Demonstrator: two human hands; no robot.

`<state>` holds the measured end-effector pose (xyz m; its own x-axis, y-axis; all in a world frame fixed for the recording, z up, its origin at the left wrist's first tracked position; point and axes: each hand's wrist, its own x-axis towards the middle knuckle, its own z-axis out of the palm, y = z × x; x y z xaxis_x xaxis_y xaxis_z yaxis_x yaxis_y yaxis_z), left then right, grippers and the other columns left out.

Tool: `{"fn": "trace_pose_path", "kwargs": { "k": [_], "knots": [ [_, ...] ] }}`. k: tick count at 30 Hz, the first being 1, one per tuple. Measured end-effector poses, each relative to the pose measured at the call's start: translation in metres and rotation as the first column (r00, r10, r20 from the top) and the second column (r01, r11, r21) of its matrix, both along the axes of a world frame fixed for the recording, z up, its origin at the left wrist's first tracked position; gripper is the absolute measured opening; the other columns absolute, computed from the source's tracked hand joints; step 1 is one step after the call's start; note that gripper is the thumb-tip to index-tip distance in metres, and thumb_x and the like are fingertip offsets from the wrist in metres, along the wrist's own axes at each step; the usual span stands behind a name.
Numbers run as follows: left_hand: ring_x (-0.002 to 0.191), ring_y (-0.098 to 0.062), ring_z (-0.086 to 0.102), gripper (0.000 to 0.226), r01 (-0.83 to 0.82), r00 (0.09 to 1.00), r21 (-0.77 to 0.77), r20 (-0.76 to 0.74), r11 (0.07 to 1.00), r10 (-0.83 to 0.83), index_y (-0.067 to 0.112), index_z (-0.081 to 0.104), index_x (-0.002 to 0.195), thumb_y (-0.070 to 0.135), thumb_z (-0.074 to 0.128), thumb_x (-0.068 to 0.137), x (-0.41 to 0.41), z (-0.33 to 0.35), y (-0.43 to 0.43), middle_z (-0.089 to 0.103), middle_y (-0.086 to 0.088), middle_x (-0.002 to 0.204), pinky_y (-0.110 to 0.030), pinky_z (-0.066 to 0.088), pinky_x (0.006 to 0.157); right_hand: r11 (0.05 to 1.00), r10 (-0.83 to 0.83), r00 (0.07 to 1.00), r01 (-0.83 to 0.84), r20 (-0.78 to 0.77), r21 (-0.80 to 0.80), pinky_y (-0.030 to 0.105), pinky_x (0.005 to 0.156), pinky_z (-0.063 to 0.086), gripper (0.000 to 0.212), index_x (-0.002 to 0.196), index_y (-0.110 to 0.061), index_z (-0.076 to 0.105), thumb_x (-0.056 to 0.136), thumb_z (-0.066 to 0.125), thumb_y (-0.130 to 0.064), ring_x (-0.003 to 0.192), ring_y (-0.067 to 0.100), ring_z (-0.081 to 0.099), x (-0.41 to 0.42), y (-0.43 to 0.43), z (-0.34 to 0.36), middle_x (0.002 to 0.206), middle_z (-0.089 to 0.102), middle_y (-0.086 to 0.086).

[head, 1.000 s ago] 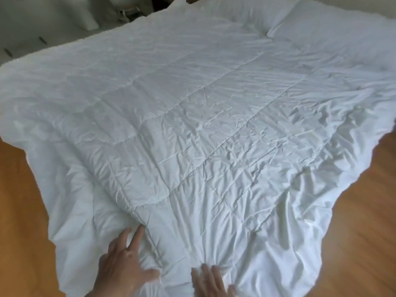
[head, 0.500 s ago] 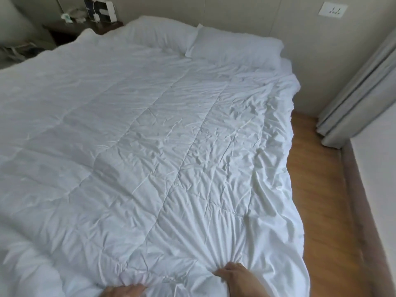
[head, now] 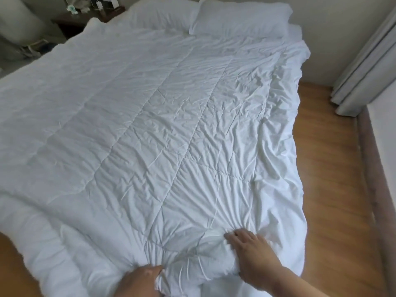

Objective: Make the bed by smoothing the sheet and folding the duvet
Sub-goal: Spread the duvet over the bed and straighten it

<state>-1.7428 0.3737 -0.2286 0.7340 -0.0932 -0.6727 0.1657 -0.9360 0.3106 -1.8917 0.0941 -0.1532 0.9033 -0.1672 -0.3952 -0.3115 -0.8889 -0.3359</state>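
White quilted duvet [head: 171, 129] covers the bed, its near edge bunched. Left hand [head: 139, 280], at the lower frame edge, grips a gathered fold of that edge with fingers curled round the cloth (partly blurred). Right hand [head: 250, 251], just beside it, has its fingertips [head: 237, 233] dug into the bunched fabric, clutching it. Wooden floor [head: 327, 168] lies to the right. Two pillows [head: 240, 18] rest at the far head end, with a nightstand [head: 85, 20] beyond the far left corner.
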Motion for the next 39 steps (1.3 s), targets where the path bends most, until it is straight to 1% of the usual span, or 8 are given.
{"fn": "trace_pose_path", "kwargs": {
  "k": [3,7,11,17,25,29,37,39],
  "knots": [
    [0.136,-0.007,0.035,0.073,0.565,0.821,0.100,0.029,0.819,-0.569,0.049,0.042,0.139,0.067,0.049,0.069,0.002,0.064,0.007,0.039,0.017,0.138,-0.031,0.032,0.108,0.996,-0.044,0.998,0.040,-0.038,-0.083,0.045,0.071,0.061,0.117,0.124,-0.034,0.060,0.011,0.069,-0.062,0.104,0.021,0.070,-0.018,0.037,0.005,0.115,0.067,-0.004],
    [0.137,-0.003,0.027,0.097,0.747,0.656,0.193,-0.052,0.637,-0.753,0.050,0.037,0.141,0.088,0.041,0.052,-0.006,0.093,0.024,0.030,0.026,0.138,-0.035,0.025,0.110,0.993,0.051,0.998,-0.048,0.023,-0.111,0.063,0.076,0.056,0.106,0.123,-0.032,0.063,0.024,0.085,-0.062,0.118,0.028,0.056,-0.032,0.084,0.014,0.124,0.062,0.000],
    [0.144,-0.009,0.020,0.078,0.748,0.648,0.238,-0.057,0.620,-0.760,0.049,0.023,0.147,0.068,0.053,0.077,0.012,0.116,0.036,0.022,0.021,0.151,-0.047,0.013,0.117,0.997,-0.043,0.999,0.043,0.008,-0.063,0.067,0.087,0.049,0.110,0.121,-0.025,0.066,0.017,0.081,-0.054,0.121,0.030,0.049,-0.035,0.116,0.015,0.132,0.059,0.010],
    [0.152,-0.016,-0.003,0.087,0.846,0.479,0.386,-0.246,0.368,-0.843,0.043,0.008,0.155,0.069,0.051,0.084,0.074,0.097,0.066,0.004,0.012,0.163,-0.060,-0.002,0.118,0.984,-0.177,0.978,0.172,-0.111,-0.054,0.065,0.096,0.027,0.128,0.134,-0.018,0.057,0.018,0.071,-0.069,0.122,0.025,0.049,-0.034,0.138,-0.016,0.128,0.057,0.006],
    [0.123,-0.019,0.052,0.035,0.896,0.427,0.159,-0.051,0.415,-0.903,0.034,0.057,0.129,0.047,0.045,0.099,0.102,0.048,0.070,0.059,0.006,0.131,-0.029,0.042,0.099,0.944,-0.310,0.944,0.291,-0.116,-0.155,0.063,0.106,0.033,0.089,0.133,-0.033,0.052,0.047,0.072,-0.034,0.118,0.018,0.059,0.001,0.149,-0.034,0.127,0.058,-0.012],
    [0.119,-0.029,0.057,0.040,0.958,0.254,0.145,-0.040,0.246,-0.966,0.030,0.049,0.140,0.025,0.034,0.103,0.103,0.040,0.077,0.043,0.011,0.151,-0.037,0.047,0.096,0.916,-0.367,0.930,0.355,-0.031,-0.186,0.041,0.083,0.040,0.060,0.109,-0.042,0.067,0.049,0.063,-0.038,0.090,0.013,0.069,0.007,0.132,-0.032,0.096,0.073,-0.018],
    [0.111,-0.022,0.060,0.033,0.876,0.477,0.018,-0.180,0.483,-0.860,0.027,0.058,0.102,0.040,0.028,0.105,0.071,0.046,0.095,0.064,0.004,0.119,-0.031,0.045,0.088,0.947,-0.317,0.938,0.307,-0.141,-0.093,0.028,0.076,0.050,0.046,0.105,-0.039,0.071,0.059,0.065,-0.040,0.092,0.019,0.068,0.000,0.115,0.014,0.090,0.075,-0.006],
    [0.118,-0.021,0.058,0.035,0.838,0.528,-0.034,-0.194,0.544,-0.827,0.026,0.061,0.116,0.041,0.032,0.105,0.063,0.051,0.103,0.063,0.005,0.125,-0.028,0.042,0.090,0.938,-0.341,0.936,0.334,-0.084,-0.088,0.029,0.077,0.049,0.050,0.107,-0.039,0.071,0.058,0.065,-0.039,0.094,0.016,0.067,-0.019,0.121,0.017,0.094,0.075,-0.009]
  ]
}}
